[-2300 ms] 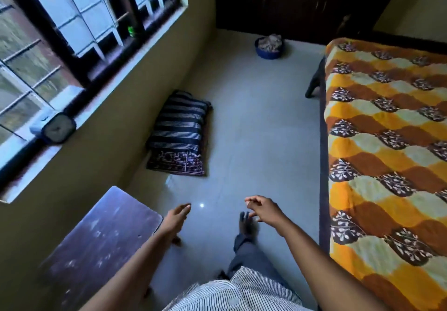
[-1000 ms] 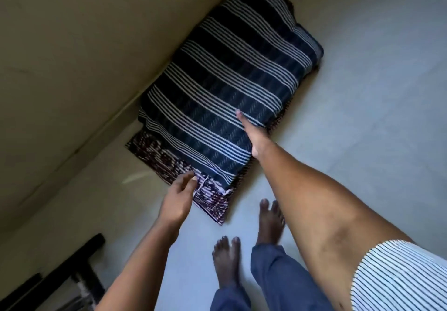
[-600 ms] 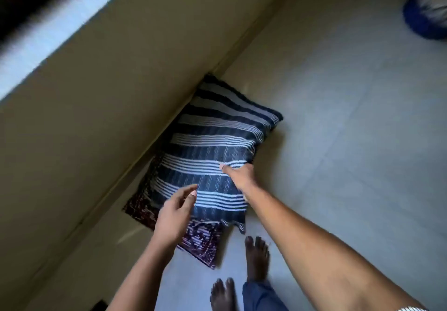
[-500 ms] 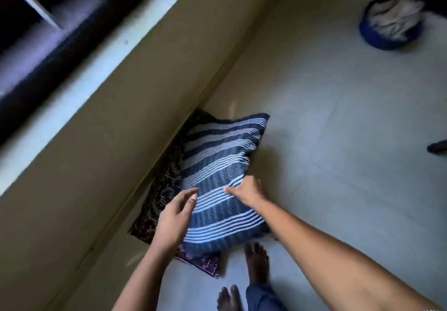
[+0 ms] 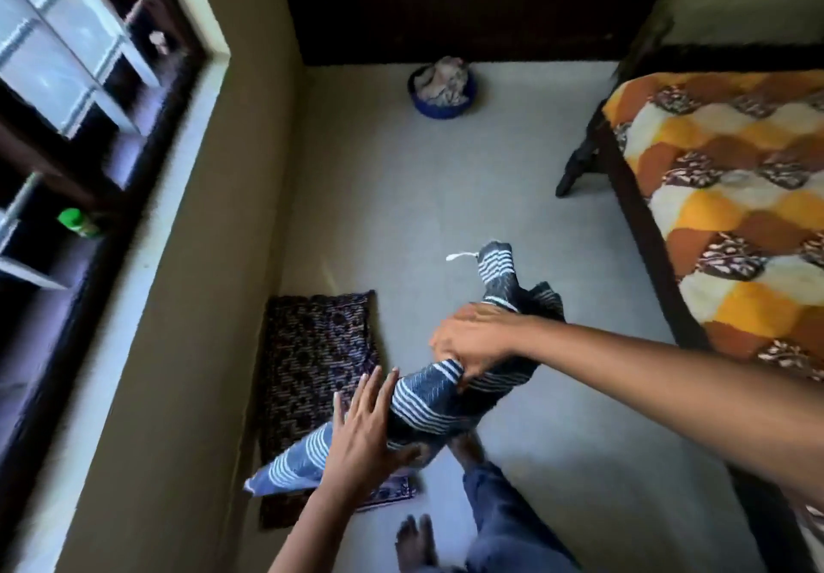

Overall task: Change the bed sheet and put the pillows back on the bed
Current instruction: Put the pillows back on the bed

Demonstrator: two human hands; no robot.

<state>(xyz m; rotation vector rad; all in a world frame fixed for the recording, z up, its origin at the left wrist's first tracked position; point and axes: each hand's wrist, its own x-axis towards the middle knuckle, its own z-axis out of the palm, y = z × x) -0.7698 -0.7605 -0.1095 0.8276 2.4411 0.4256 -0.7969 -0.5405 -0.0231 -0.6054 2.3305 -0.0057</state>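
Observation:
A dark blue pillow with white stripes (image 5: 428, 403) is up off the floor, tilted between my hands. My right hand (image 5: 472, 343) grips its upper middle, fingers curled into the cloth. Against its lower end my left hand (image 5: 363, 434) lies flat with straight, spread fingers. A second pillow, dark with a maroon pattern (image 5: 319, 363), lies flat on the floor by the wall. The bed (image 5: 731, 215) at the right wears an orange, brown and cream patterned sheet.
A blue basin of cloth (image 5: 442, 87) stands on the floor by the dark wardrobe (image 5: 468, 1). A window ledge with a green bottle (image 5: 78, 222) runs along the left wall. My bare feet (image 5: 417, 543) stand on the grey floor (image 5: 446, 198).
The striped pillow has come up off the patterned one and swung right, toward the bed. My right hand now grips it; my view has risen to show bed and wardrobe.

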